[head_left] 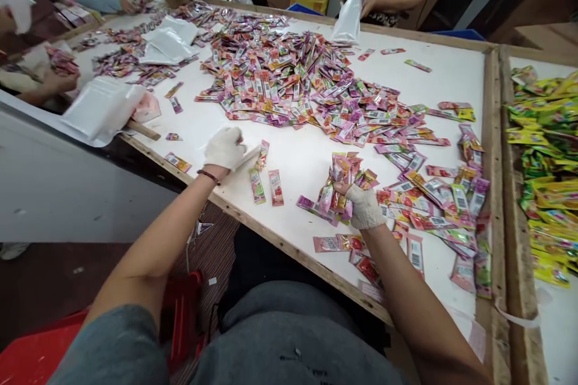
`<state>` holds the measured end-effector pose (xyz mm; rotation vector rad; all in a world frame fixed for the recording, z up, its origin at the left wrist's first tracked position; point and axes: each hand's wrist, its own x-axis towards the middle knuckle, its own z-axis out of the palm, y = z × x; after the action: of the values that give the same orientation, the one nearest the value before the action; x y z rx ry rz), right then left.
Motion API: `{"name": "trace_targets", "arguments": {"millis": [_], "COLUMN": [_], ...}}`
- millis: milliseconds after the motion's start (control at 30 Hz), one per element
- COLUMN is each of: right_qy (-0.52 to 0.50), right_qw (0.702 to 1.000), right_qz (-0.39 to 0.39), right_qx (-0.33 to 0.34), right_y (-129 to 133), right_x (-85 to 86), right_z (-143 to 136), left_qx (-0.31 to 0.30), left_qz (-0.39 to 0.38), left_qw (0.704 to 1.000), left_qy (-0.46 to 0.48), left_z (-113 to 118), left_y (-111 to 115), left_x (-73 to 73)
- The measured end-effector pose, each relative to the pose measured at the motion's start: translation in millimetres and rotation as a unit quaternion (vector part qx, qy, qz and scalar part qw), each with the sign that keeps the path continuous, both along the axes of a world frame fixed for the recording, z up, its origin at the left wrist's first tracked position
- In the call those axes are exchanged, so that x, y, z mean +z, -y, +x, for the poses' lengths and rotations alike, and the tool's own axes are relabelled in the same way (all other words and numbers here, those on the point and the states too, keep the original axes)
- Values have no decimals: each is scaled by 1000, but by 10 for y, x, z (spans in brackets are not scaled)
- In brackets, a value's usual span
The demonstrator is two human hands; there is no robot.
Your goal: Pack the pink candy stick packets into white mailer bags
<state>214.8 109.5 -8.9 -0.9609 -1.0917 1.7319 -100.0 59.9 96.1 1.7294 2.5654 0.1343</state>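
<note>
My right hand [365,204], in a fingerless-looking white glove, grips a bunch of small printed stick packets [341,177] above the white tabletop. My left hand [224,147], also gloved in white, hovers near the table's front edge with curled fingers. A pale strip shows beside those fingers, too unclear to name. Just right of it is a pink packet [262,155], slightly tilted. Below lie a green packet [257,186] and a pink-red packet [276,187], side by side and apart from the pile.
A large heap of packets [280,72] covers the table's middle; more lie at the right [433,204]. White plastic bags [103,108] rest at the left. A wooden rim [494,162] divides off yellow-green packets [551,174]. Other people stand around, some holding bags.
</note>
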Motion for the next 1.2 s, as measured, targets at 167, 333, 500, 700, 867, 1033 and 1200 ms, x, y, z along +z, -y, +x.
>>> {"name": "trace_targets", "arguments": {"millis": [167,333,500,700,867,1033,1200], "right_qy": [12,9,57,282,524,587,608], "right_qw": [1000,999,993,932,807,689,649], "right_qz": [19,30,99,226,245,327,309], "right_qx": [-2,-10,-16,-17,117,272,338], "right_y": [59,66,39,5,45,-81,-360], "right_x": [-7,43,213,173,218,344,445], "right_z": [-119,-96,-75,-14,-67,-204,-304], "left_qx": [-24,-18,-82,-149,32,58,-44], "left_qz": [-93,-51,-12,-38,109,185,247], "left_qw": [995,995,994,969,840,804,855], "left_qy": [-37,-89,-77,191,530,562,454], "left_z": [-446,-427,372,1462,1387,1366,1480], "left_y": [118,126,58,-115,-310,-250,-107], "left_x": [-281,-372,-409,-983,-1128,-1041,-950]}}
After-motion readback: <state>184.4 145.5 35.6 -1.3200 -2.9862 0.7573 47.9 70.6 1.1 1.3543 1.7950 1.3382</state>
